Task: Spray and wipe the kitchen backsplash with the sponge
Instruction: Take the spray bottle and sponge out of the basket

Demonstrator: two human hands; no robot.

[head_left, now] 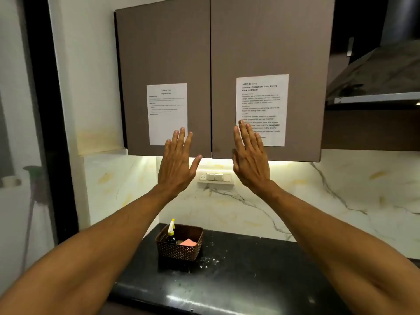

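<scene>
Task not started: left hand (176, 165) and right hand (250, 159) raised flat, fingers spread, holding nothing; spray bottle (171, 233) and sponge (189, 242) untouched in basket (177, 252) on counter (250, 269)

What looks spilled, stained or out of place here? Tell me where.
White specks are scattered on the black countertop, just right of the brown basket. A yellowish stain marks the white wall left of the cabinet. Neither belongs on a clean surface.
</scene>
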